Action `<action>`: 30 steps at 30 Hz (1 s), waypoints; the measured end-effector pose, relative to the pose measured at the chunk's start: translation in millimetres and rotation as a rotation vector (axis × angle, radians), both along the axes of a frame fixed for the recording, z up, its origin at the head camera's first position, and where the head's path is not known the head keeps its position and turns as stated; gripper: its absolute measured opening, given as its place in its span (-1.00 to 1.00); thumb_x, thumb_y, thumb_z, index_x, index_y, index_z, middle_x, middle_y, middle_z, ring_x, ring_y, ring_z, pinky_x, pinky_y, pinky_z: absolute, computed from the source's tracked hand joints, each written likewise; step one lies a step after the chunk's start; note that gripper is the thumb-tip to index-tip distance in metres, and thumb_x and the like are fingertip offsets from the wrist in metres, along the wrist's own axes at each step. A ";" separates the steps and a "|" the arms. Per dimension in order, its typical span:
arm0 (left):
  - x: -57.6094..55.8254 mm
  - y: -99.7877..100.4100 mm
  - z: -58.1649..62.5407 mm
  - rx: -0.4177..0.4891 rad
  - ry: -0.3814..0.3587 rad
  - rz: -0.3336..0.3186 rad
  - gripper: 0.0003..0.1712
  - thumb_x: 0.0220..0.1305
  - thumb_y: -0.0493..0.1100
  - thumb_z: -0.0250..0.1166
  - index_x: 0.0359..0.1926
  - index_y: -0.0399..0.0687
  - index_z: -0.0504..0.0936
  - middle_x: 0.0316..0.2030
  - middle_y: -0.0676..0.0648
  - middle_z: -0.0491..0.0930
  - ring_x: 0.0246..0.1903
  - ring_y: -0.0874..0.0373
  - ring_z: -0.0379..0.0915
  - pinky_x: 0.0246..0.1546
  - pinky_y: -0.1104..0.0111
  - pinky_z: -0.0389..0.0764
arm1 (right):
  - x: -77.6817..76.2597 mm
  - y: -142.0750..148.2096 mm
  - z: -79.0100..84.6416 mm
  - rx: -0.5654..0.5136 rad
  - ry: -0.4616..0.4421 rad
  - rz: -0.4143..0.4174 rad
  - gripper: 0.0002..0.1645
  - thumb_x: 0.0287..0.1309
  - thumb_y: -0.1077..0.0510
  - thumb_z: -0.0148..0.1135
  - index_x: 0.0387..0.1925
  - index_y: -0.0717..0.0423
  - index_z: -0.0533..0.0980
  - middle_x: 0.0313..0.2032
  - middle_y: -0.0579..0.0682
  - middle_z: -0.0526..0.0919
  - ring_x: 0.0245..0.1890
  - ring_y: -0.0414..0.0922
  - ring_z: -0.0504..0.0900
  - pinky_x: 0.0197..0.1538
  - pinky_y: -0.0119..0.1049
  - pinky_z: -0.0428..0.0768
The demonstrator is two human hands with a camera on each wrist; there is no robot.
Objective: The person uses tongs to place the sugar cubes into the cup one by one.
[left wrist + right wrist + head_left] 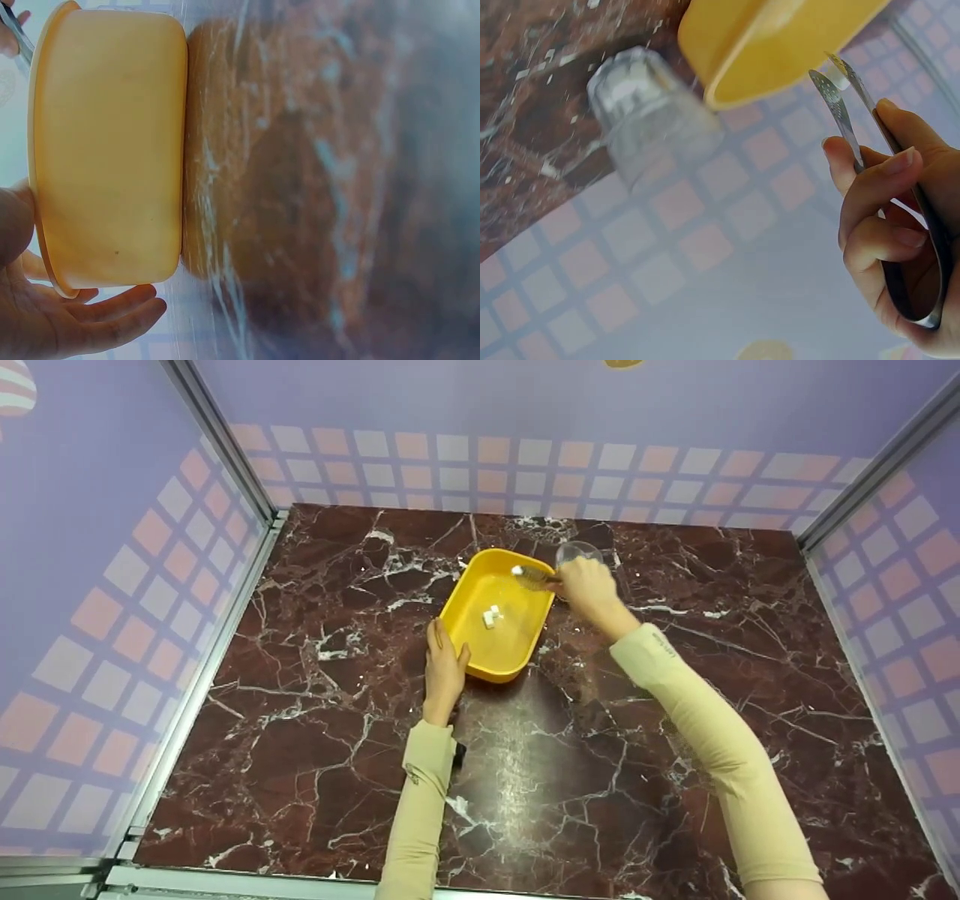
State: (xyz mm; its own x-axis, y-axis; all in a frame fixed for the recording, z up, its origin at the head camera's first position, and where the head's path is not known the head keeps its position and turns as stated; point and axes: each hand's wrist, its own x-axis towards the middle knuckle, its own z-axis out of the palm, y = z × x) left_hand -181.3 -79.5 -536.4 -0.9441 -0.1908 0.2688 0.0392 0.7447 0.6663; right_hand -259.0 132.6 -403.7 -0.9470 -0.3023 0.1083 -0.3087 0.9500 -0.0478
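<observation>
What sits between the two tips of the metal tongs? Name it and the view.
A small white piece sits between the tips of the tongs; the right wrist view shows it.

The left sleeve point(416, 825) and right sleeve point(709, 727) are pale cream-yellow, with creases. Both bear small dark markings; a black piece point(458, 755) shows beside the left one.

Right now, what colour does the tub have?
The tub is yellow, clearest in the head view.
</observation>
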 end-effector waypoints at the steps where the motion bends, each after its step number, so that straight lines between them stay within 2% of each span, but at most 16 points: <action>1: 0.1 -0.1 0.0 0.000 0.002 0.000 -0.30 0.21 -0.19 0.11 0.27 -0.44 0.07 0.25 -0.36 0.10 -0.06 -0.31 0.36 -0.08 0.01 0.43 | -1.6 4.3 2.1 -0.005 0.013 -0.008 -0.55 -0.02 -0.08 0.23 -0.41 0.29 0.57 -0.40 0.30 0.62 -0.44 0.20 0.59 -0.41 0.00 0.56; 7: 0.7 -1.3 0.2 0.000 -0.017 -0.001 -0.29 0.23 -0.16 0.09 0.28 -0.41 0.05 0.25 -0.35 0.09 -0.06 -0.31 0.36 -0.10 0.00 0.44 | -13.3 33.2 9.5 -0.044 0.038 -0.080 -0.48 -0.04 -0.11 0.24 -0.40 0.34 0.58 -0.40 0.36 0.61 -0.43 0.27 0.58 -0.40 0.06 0.54; 14: 1.3 -2.2 1.4 0.016 -0.037 -0.014 -0.28 0.23 -0.17 0.09 0.29 -0.40 0.03 0.26 -0.35 0.07 0.01 -0.30 0.32 -0.06 0.00 0.42 | -22.6 58.7 9.7 -0.057 0.040 -0.158 -0.52 -0.01 -0.09 0.22 -0.46 0.33 0.57 -0.37 0.38 0.60 -0.40 0.32 0.57 -0.38 0.11 0.51; 21: 1.3 -1.1 1.2 0.022 -0.045 -0.003 -0.29 0.22 -0.18 0.10 0.29 -0.40 0.04 0.27 -0.33 0.06 -0.01 -0.30 0.34 -0.06 0.00 0.42 | -27.3 71.4 1.7 -0.061 0.039 -0.179 -0.54 -0.01 -0.06 0.23 -0.53 0.34 0.55 -0.37 0.39 0.59 -0.37 0.34 0.56 -0.36 0.13 0.49; 27: 0.7 -1.0 2.1 0.022 -0.028 -0.007 -0.28 0.21 -0.18 0.11 0.29 -0.41 0.04 0.26 -0.34 0.08 0.00 -0.30 0.34 -0.05 0.01 0.42 | -29.8 74.8 -3.6 -0.037 0.042 -0.192 -0.51 -0.03 -0.06 0.25 -0.43 0.38 0.57 -0.33 0.41 0.59 -0.35 0.36 0.56 -0.36 0.14 0.50; 30: 0.4 -0.9 2.0 0.020 -0.029 -0.008 -0.28 0.21 -0.18 0.11 0.29 -0.40 0.03 0.26 -0.35 0.08 0.01 -0.30 0.33 -0.04 0.01 0.41 | -30.1 75.3 -4.8 -0.039 0.041 -0.195 -0.52 -0.03 -0.06 0.25 -0.44 0.37 0.58 -0.33 0.41 0.59 -0.35 0.36 0.56 -0.35 0.14 0.50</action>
State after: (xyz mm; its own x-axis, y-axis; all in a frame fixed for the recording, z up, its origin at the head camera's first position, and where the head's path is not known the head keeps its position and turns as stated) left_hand -181.0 -80.4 -534.4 -0.9530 -0.1882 0.2373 0.0255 0.7310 0.6819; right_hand -289.0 207.9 -408.5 -0.9818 -0.1080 0.1564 -0.1211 0.9896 -0.0771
